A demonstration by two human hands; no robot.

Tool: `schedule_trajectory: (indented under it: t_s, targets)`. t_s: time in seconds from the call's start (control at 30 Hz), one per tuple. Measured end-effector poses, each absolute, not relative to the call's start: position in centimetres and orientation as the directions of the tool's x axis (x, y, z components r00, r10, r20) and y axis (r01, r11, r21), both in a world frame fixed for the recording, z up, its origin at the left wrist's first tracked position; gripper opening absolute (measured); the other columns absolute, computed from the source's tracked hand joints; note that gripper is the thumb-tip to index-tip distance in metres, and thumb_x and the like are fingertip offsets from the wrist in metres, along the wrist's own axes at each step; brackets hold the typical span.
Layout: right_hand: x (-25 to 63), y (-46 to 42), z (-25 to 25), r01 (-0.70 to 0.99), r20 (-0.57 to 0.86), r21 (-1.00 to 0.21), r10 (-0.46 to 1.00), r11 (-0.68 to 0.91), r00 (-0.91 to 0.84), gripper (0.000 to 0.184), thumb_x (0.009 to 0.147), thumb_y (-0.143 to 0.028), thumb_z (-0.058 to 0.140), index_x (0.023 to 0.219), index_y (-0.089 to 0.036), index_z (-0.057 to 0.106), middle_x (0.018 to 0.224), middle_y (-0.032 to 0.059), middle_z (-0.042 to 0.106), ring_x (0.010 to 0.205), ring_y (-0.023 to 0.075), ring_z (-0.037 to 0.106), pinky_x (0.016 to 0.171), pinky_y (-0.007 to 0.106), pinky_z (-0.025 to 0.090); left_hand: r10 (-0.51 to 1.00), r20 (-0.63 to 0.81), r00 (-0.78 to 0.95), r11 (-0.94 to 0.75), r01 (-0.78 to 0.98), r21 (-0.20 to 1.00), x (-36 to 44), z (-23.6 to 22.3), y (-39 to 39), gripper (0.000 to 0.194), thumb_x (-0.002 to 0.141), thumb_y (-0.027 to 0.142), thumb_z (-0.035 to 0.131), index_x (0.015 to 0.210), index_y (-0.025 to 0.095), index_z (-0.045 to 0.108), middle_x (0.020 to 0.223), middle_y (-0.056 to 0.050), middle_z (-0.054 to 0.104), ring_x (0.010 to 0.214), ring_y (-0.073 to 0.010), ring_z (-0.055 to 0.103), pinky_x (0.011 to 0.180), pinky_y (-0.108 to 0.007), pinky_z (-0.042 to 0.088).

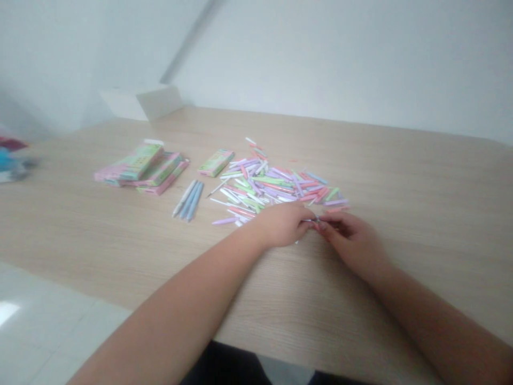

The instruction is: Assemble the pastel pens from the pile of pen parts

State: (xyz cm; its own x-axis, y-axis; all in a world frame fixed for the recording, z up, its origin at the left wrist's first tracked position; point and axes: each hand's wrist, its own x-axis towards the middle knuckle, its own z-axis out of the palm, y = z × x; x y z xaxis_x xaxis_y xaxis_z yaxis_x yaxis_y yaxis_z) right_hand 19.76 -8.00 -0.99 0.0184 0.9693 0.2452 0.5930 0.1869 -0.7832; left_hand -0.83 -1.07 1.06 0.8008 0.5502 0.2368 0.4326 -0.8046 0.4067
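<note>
My left hand (286, 223) and my right hand (355, 240) meet at the near edge of a heap of pen parts (276, 184). Between their fingertips is a thin pen part (315, 218), silvery and white where it shows. Both hands are closed in a pinch on it, the left from the left side and the right from the right. Fingers hide most of the part. The heap holds many slim pastel pieces in purple, green, white and coral. To its left, several light blue and white pens (189, 200) lie side by side.
A stack of pastel boxes (156, 170) lies on the left of the wooden table (420, 203), and a single box (216, 162) lies behind the pens. A white folded card or open box (146, 101) stands at the back by the wall. Blue and red items (10, 158) sit at far left.
</note>
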Motion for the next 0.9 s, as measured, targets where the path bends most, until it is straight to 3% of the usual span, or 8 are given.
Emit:
schedule_trajectory:
  t_s: [0.23,0.47,0.63,0.73,0.9]
  targets:
    - [19.8,-8.0,-1.1,0.606,0.231,-0.777,0.973,0.171,0.023,0.025,0.091,-0.046,0.068,0.103,-0.026,0.077,0.097,0.0036,0.079,0.087,0.0231,0.073,0.076,0.036,0.059,0.536,0.226,0.813,-0.815,0.43,0.387,-0.5,1.0,-1.1,0.032,0.095,0.02,0.044,0.105,0.017,0.074,0.105,-0.01,0.074,0.101,-0.0242,0.066,0.089,-0.036,0.051]
    - [19.9,-8.1,-1.1,0.631,0.235,-0.759,0.971,0.162,0.033,0.026,0.091,-0.047,0.068,0.104,-0.027,0.078,0.096,0.0038,0.08,0.084,0.0239,0.074,0.072,0.036,0.059,0.562,0.18,0.808,-0.787,0.455,0.416,-0.8,1.6,-1.0,0.024,0.095,0.026,0.052,0.105,0.024,0.074,0.098,-0.003,0.075,0.09,-0.0211,0.067,0.079,-0.031,0.049]
    - [20.0,-8.1,-0.8,0.657,0.246,-0.738,0.968,0.155,0.047,0.025,0.09,-0.048,0.069,0.103,-0.028,0.079,0.098,0.0043,0.08,0.085,0.0256,0.075,0.072,0.038,0.059,0.561,0.201,0.803,-0.792,0.451,0.412,-0.5,1.0,-1.0,0.035,0.103,0.032,0.041,0.11,0.023,0.073,0.105,-0.007,0.075,0.101,-0.0233,0.067,0.089,-0.035,0.051]
    - [19.9,-8.2,-0.8,0.674,0.246,-0.721,0.969,0.161,0.031,0.024,0.091,-0.047,0.068,0.102,-0.028,0.079,0.096,0.0036,0.08,0.084,0.025,0.074,0.072,0.037,0.058,0.581,0.203,0.788,-0.786,0.479,0.392,-0.3,0.5,-1.1,0.034,0.102,0.032,0.042,0.111,0.02,0.073,0.107,-0.009,0.075,0.104,-0.0257,0.067,0.09,-0.038,0.052]
    - [20.3,-8.2,-0.6,0.7,0.267,-0.69,0.964,0.182,0.013,0.022,0.094,-0.042,0.063,0.099,-0.026,0.077,0.088,0.0034,0.078,0.078,0.0231,0.072,0.069,0.037,0.057,0.555,0.288,0.781,-0.761,0.336,0.555,-0.5,0.7,-1.1,0.034,0.099,0.036,0.053,0.124,0.018,0.067,0.121,-0.011,0.072,0.111,-0.024,0.066,0.096,-0.037,0.051]
